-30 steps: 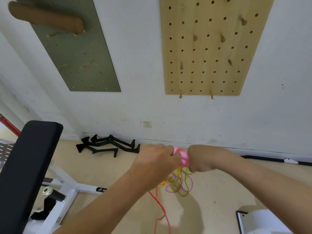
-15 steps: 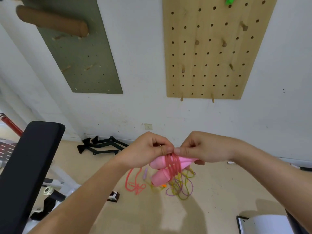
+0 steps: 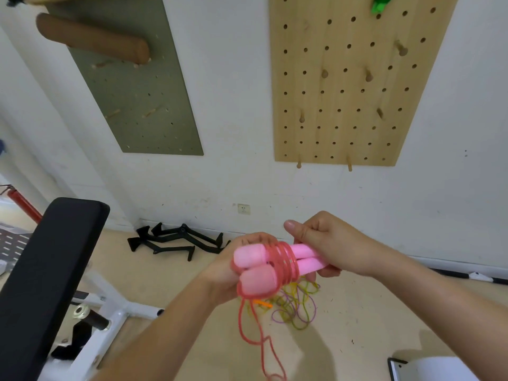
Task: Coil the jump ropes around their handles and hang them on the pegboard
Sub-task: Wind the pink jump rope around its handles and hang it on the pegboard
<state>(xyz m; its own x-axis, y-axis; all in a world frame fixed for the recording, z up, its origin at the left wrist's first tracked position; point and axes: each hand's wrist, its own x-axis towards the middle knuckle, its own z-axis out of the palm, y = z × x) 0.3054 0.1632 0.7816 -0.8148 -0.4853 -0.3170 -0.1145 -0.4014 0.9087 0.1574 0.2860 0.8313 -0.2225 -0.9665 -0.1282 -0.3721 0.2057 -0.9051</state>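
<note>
Two pink foam handles (image 3: 275,264) of one jump rope lay side by side, held in mid-air low before the white wall (image 3: 233,133). A thin red plastic rope (image 3: 286,259) was wound round both handles near their middle in a tight band of several turns. The coil was not finished. The rope's loose tail (image 3: 242,325) hung from the wrap toward the floor and ran out of the bottom of the view, so how much was left could not be told.

The right hand (image 3: 332,244) was clenched round the right ends of the handles, thumb sticking out on top. The left hand (image 3: 220,276) sat behind the left ends, fingers curled over near the wrap. It gripped the handles. Whether it also pinched the rope could not be told.

Progress, as a judgement: this rope was partway coiled. The tail had yet to be wound on and the bundle hung on a peg. Below the hands, on the beige floor (image 3: 357,325), lay a tangle of thin yellow and purple ropes (image 3: 298,307), uncoiled, likely next in line.

On the wall above was a tall light wooden pegboard (image 3: 357,86) with short wooden pegs, bare where seen. A bright green object (image 3: 379,5) at its top edge was cut off, so it could not be identified.

Further out:
- A grey-green pegboard (image 3: 132,92) with a brown padded roller (image 3: 93,39) on it.
- A black padded bench (image 3: 46,270) at the left.
- Black metal grip attachments (image 3: 176,240) on the floor by the wall.
</note>
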